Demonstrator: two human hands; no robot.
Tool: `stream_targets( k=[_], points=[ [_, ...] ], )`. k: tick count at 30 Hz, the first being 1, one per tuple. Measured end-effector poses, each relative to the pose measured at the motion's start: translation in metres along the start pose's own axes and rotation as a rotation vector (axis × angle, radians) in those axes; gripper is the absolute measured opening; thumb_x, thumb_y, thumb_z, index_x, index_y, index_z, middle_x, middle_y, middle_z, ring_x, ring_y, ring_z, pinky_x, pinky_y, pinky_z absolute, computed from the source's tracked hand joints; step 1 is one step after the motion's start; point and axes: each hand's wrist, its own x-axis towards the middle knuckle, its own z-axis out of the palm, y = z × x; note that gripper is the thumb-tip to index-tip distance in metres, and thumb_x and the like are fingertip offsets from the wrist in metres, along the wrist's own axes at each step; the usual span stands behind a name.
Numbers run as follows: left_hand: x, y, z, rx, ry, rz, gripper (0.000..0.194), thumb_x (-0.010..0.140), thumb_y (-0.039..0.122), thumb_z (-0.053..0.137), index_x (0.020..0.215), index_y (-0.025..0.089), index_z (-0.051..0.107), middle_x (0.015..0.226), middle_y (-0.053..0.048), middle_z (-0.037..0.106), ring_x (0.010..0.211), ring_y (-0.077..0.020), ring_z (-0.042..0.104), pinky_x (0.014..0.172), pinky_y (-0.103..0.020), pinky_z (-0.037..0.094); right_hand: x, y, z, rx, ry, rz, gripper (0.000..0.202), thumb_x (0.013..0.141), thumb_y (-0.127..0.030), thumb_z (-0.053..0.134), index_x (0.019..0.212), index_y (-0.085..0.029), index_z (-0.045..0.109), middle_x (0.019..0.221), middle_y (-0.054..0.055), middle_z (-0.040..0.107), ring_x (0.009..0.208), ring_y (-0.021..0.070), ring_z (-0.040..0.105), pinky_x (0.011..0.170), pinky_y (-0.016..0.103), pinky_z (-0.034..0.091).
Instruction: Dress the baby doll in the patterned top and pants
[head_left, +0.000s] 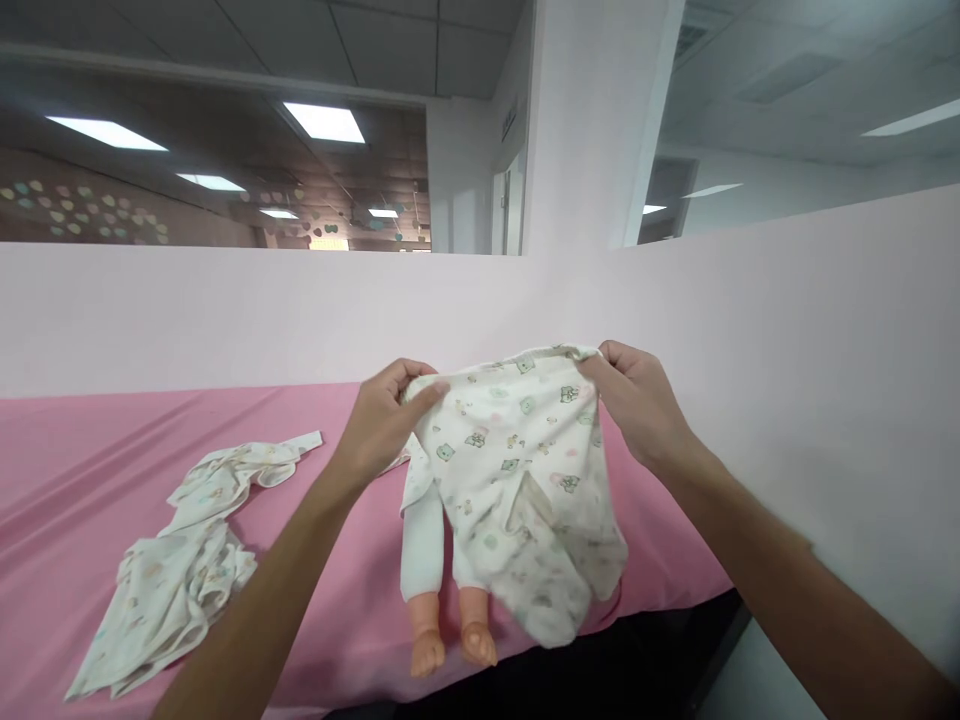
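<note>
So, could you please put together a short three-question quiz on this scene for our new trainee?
1. True or false: both hands grip the printed garment by its top edge.
2. Which lies under the held garment? A) a doll with bare feet B) a folded towel C) a book
3. What lies on the pink cloth beside the left forearm?

Key:
1. True: the left hand and the right hand each pinch the upper edge.
2. A.
3. A second printed garment, crumpled and apart from the doll.
</note>
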Motion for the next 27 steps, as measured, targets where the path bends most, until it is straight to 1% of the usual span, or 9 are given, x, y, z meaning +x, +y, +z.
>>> stream_targets(
  k=[3,5,8,11,16,19,22,25,27],
  points=[
    [0.014,0.019,-0.006,0.047,0.054,0.068,0.033,0.076,0.048,0.068,0.088,0.018,0.063,0.085,-0.003,0.065,0.071,-0.0143,0.059,0.060,-0.024,0.046,0.003,0.009,-0.002,-0.068,-0.047,0.078,0.031,0.081,-0.030,0.061,0.060,-0.021,0.039,0.057,-0.004,0.036,0.051,0.0090,0.032,0.047,0.024,0.025],
    [0.023,0.029,-0.003,0.065,0.021,0.110,0.032,0.077,0.047,0.067,0.087,0.017,0.064,0.085,-0.003,0.066,0.071,-0.0145,0.060,0.061,-0.024,0.047,0.001,0.009,0.003,-0.131,-0.022,0.004,0.018,0.081,-0.034,0.063,0.075,-0.021,0.052,0.073,0.001,0.054,0.064,0.0128,0.047,0.057,0.027,0.038],
    [0.033,0.044,0.007,0.108,-0.131,0.189,0.031,0.077,0.047,0.067,0.087,0.017,0.067,0.084,-0.003,0.066,0.071,-0.0145,0.060,0.061,-0.024,0.046,-0.007,-0.002,0.016,-0.154,-0.061,-0.248,0.035,0.079,-0.034,0.068,0.110,-0.023,0.056,0.112,0.006,0.060,0.099,0.0193,0.055,0.086,0.034,0.044],
    [0.035,0.056,0.014,0.131,-0.315,0.247,0.032,0.077,0.049,0.066,0.086,0.017,0.068,0.080,-0.002,0.066,0.069,-0.0142,0.059,0.060,-0.024,0.045,-0.012,-0.021,0.029,-0.120,-0.293,-0.341,0.029,0.080,-0.032,0.066,0.108,-0.023,0.061,0.107,0.004,0.063,0.100,0.0194,0.056,0.088,0.034,0.043],
    [0.032,0.056,0.010,0.196,-0.344,0.195,0.031,0.077,0.048,0.066,0.090,0.020,0.067,0.065,0.002,0.058,0.053,-0.0098,0.046,0.048,-0.021,0.032,-0.002,-0.033,0.027,-0.035,-0.537,-0.095,0.013,0.081,-0.032,0.064,0.080,-0.019,0.061,0.065,-0.002,0.054,0.057,0.0096,0.045,0.053,0.024,0.035],
    [0.031,0.045,0.009,0.267,-0.373,0.191,0.027,0.080,0.045,0.064,0.092,0.021,0.067,0.072,0.000,0.058,0.058,-0.0109,0.046,0.052,-0.023,0.033,0.003,-0.031,0.021,0.097,-0.590,0.017,0.012,0.081,-0.028,0.064,0.077,-0.018,0.059,0.069,-0.001,0.057,0.062,0.0101,0.050,0.057,0.024,0.040],
    [0.032,0.037,0.017,0.330,-0.266,0.251,0.022,0.081,0.041,0.060,0.084,0.021,0.069,0.084,-0.002,0.058,0.069,-0.0129,0.049,0.060,-0.025,0.038,0.002,-0.027,0.019,0.290,-0.653,0.152,0.011,0.081,-0.024,0.064,0.075,-0.016,0.059,0.072,0.001,0.060,0.067,0.0108,0.054,0.063,0.024,0.045],
    [0.032,0.040,0.029,0.284,-0.220,0.249,0.022,0.084,0.037,0.055,0.092,0.023,0.070,0.072,0.001,0.052,0.063,-0.0119,0.045,0.057,-0.024,0.036,-0.001,-0.021,0.021,0.466,-0.771,0.298,0.014,0.082,-0.025,0.064,0.076,-0.014,0.059,0.073,0.001,0.059,0.064,0.0097,0.053,0.060,0.023,0.045],
    [0.032,0.045,0.037,0.216,-0.243,0.246,0.024,0.085,0.034,0.052,0.098,0.024,0.069,0.066,0.003,0.049,0.058,-0.0108,0.043,0.054,-0.023,0.035,-0.003,-0.015,0.024,0.586,-0.753,0.357,0.015,0.085,-0.027,0.061,0.078,-0.015,0.060,0.073,0.001,0.059,0.063,0.0095,0.053,0.058,0.022,0.046]
  ],
)
